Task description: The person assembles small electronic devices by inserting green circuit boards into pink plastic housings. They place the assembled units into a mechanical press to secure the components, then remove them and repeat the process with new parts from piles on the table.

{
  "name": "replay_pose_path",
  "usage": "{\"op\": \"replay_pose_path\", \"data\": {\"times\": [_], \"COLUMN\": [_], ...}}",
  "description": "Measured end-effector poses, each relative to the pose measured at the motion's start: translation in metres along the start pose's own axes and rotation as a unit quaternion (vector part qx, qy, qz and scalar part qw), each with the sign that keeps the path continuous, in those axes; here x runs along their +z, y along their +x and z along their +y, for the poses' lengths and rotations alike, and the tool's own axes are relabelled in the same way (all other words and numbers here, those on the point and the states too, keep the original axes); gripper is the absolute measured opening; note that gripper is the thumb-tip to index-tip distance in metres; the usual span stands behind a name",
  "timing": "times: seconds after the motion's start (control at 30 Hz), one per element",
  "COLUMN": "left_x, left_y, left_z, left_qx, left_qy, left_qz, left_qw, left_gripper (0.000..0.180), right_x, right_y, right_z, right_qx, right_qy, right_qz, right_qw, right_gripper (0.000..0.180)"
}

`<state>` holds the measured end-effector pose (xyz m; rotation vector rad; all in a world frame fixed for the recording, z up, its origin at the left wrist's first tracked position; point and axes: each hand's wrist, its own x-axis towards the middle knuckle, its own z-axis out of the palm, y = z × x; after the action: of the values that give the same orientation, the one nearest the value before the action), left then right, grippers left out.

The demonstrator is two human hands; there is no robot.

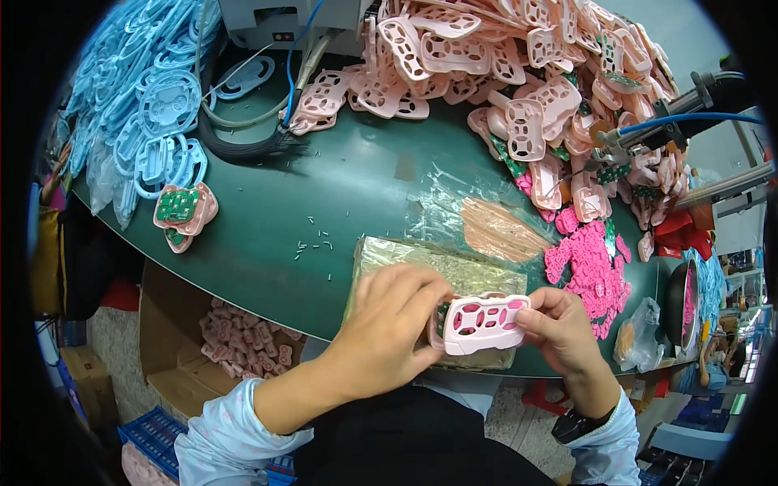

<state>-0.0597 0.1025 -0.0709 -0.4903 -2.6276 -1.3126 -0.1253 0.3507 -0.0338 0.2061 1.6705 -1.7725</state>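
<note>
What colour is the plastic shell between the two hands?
The shell is pale pink. It shows best in the head view.

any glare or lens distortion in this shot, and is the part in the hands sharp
Head view: pale glints on the clear film and plastic-wrapped block; head view: the green table's near edge bows and the corners go black, fitting a fisheye lens; head view: the light pink shell between left hand and right hand looks fairly sharp, cutouts distinct.
</note>
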Motion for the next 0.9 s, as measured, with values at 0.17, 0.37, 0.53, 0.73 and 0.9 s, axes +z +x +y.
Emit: {"op": "replay_pose_path", "data": {"times": [0.17, 0.37, 0.53, 0.73, 0.9], "left_x": [0.007, 0.005, 0.007, 0.002, -0.009], "left_y": [-0.007, -0.007, -0.008, -0.009, -0.005], "left_z": [0.006, 0.012, 0.012, 0.023, 0.039], "left_qx": [-0.054, -0.048, -0.015, -0.052, -0.327], "left_qy": [-0.208, -0.229, -0.2, -0.244, -0.568], "left_qz": [0.004, 0.012, 0.017, -0.013, -0.044], "left_qw": [0.977, 0.972, 0.98, 0.968, 0.754], "left_gripper": [0.059, 0.056, 0.059, 0.062, 0.051], "right_x": [0.0, 0.003, 0.005, 0.011, 0.024], "right_y": [0.001, -0.004, -0.006, -0.012, -0.015], "right_z": [-0.002, -0.007, -0.01, -0.013, -0.015], "right_qx": [0.0, -0.012, -0.011, -0.024, -0.088], "right_qy": [-0.023, -0.036, -0.036, -0.074, -0.148], "right_qz": [-0.009, -0.016, -0.03, 0.009, 0.03], "right_qw": [1.0, 0.999, 0.999, 0.997, 0.985], "right_gripper": [0.014, 0.014, 0.015, 0.013, 0.014]}}
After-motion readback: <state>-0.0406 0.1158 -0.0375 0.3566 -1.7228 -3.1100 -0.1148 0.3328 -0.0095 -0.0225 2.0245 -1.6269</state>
